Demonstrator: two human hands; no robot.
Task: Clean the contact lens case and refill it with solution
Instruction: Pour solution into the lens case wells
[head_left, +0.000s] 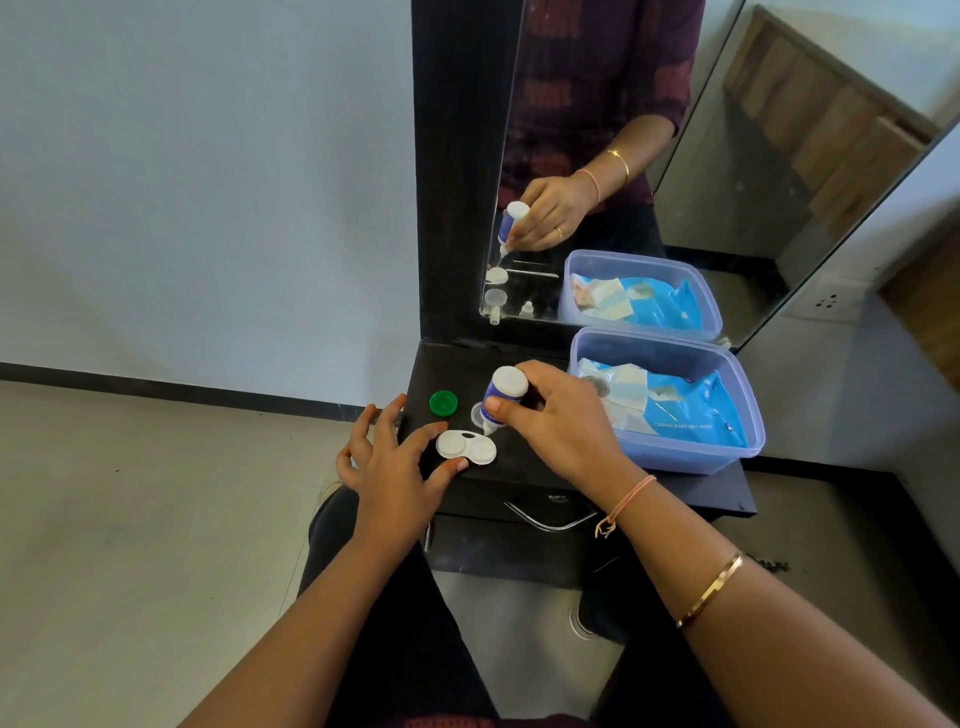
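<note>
Between the right hand's (561, 421) curled fingers (497, 407) sits the solution bottle (505, 388), clamped round its body and tipped nozzle-down. The tip hangs just over the contact lens case (466, 448), above its right-hand well. Whether any drop is falling is too small to tell. At the case's 9 o'clock, the left hand (389, 467) steadies it. Index tip and thumb tip pinch the case lightly across its rim, while the other fingers are spread apart and lifted clear.

My reading is that the refilling step is in hand, with cleaning apparently done (both wells lie open and look pale and bare). The next move calls for a gentle squeeze over the right well, then shifting the nozzle toward 9 o'clock for the left one. After that the bottle goes upright and the caps get screwed back on.

Counted outward:
- one case with two wells, lying flat on the black table (519, 480)
- two loose caps: a green cap (443, 403) at the case's 11 o'clock, and a pale cap (475, 415) at 12 o'clock, just behind the nozzle
- one bottle
- one clear plastic box (691, 458) at 3 o'clock, holding one blue wipes packet (691, 408)
- one mirror (727, 156) at the back, doubling everything
</note>
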